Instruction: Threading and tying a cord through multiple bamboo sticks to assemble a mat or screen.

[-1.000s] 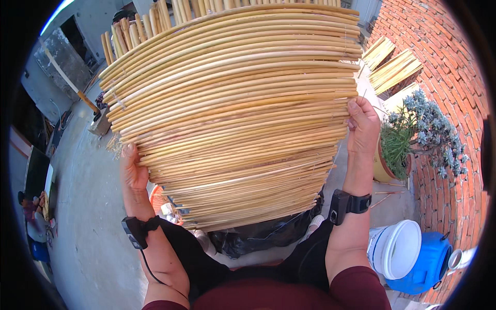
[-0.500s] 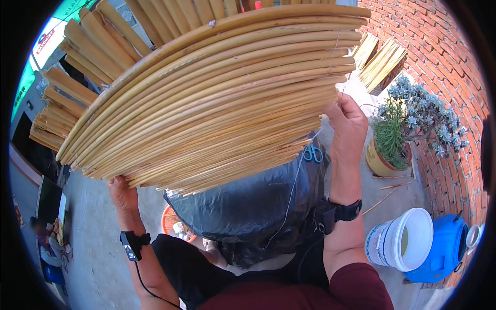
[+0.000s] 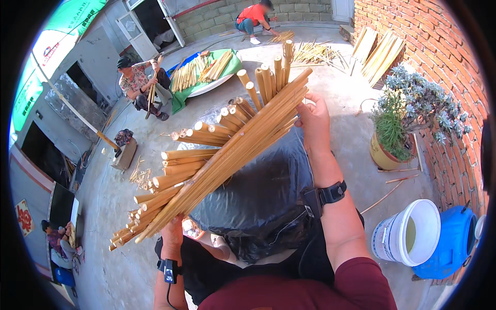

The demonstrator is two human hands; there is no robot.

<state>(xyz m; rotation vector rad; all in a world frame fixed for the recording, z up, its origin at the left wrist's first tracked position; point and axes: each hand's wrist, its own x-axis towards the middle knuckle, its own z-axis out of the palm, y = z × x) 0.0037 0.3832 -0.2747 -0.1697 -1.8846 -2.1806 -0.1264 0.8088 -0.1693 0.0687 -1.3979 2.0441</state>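
Both my hands hold up a mat of straw-yellow stalks (image 3: pixel 238 150), laid side by side and tilted from lower left to upper right. Thicker stalk ends (image 3: pixel 199 135) stick out along its far side. My left hand (image 3: pixel 173 231) is closed on the lower left end, its fingertips partly hidden beneath the stalks. At the upper right end, my right hand (image 3: pixel 314 121) pinches the edge between thumb and fingers. Below the mat, a rounded bulk wrapped in black plastic (image 3: pixel 253 188) stands between my knees, with a thin thread lying on it.
At right are a potted plant (image 3: pixel 390 137), a white bucket (image 3: pixel 387 240), a blue barrel (image 3: pixel 450 248) and a brick wall (image 3: pixel 439 57). Stalks lie on a green-covered table (image 3: pixel 227 72) beside a seated person (image 3: pixel 139 85). Another person (image 3: pixel 253 20) squats far back; one sits at left.
The mat has swung from facing me broadly to a steep, nearly edge-on tilt, and sits lower. My left hand has moved right and down, my right hand left and slightly down. The scissors are now hidden.
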